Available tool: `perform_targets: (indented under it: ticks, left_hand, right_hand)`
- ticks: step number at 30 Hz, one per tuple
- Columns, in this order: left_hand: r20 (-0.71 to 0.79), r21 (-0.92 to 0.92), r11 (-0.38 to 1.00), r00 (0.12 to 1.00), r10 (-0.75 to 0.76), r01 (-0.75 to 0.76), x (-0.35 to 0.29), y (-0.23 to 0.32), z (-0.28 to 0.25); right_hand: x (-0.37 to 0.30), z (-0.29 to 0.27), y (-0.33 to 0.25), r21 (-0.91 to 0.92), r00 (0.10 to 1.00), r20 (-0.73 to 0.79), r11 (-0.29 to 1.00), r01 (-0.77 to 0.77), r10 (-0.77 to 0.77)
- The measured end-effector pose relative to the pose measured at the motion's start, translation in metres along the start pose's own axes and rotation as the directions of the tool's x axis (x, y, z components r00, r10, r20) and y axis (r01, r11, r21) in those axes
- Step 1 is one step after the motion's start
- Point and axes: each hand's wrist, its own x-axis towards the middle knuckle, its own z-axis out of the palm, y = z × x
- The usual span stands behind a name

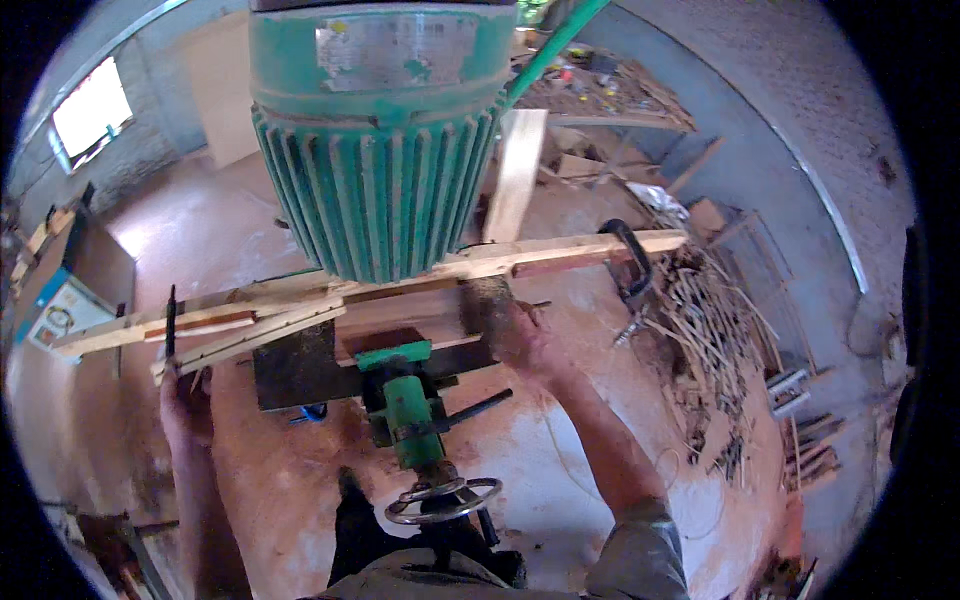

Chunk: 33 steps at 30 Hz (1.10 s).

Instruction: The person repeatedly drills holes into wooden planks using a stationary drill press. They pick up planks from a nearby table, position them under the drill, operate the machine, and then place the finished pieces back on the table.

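At the left, my left hand (187, 405) is closed around the near end of a pale wooden strip (255, 345) with small dark marks along its face. A dark upright bar (171, 315), perhaps part of a clamp, rises right beside those fingers. My right hand (528, 345) is blurred against a brown block (488, 305) at the right of the machine's bed; its grip cannot be made out. Between my hands stands a green machine with a ribbed motor (380, 190), which hides the middle of the work. Below it a green screw vise (405, 405) faces a reddish board (420, 310).
A long pale beam (585, 247) crosses behind the bed, with a black C-clamp (630, 260) on its right part. A metal handwheel (443, 500) sits close to my body. Scrap sticks (715, 350) heap at the right; a cabinet (75, 290) stands left.
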Motion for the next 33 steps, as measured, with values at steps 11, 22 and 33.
perform_targets:
  ticks: [11, 22, 33]
  left_hand:
    - [-0.214, 0.113, 0.993, 0.975, 0.061, -0.037, 0.042, -0.018, 0.046]
    - [-0.119, 0.161, 0.986, 0.993, -0.02, 0.039, 0.108, -0.095, -0.006]
    - [-0.01, 0.027, 0.963, 0.963, -0.269, 0.269, 0.085, -0.169, 0.064]
  right_hand:
    - [0.082, 0.046, 0.003, -0.054, 0.929, 0.195, 0.942, 0.332, -0.316]
    - [0.073, 0.036, 0.003, 0.028, 0.948, 0.093, 0.953, 0.303, -0.304]
    - [-0.067, 0.022, -0.001, 0.793, 0.885, -0.086, 0.569, -0.216, 0.457]
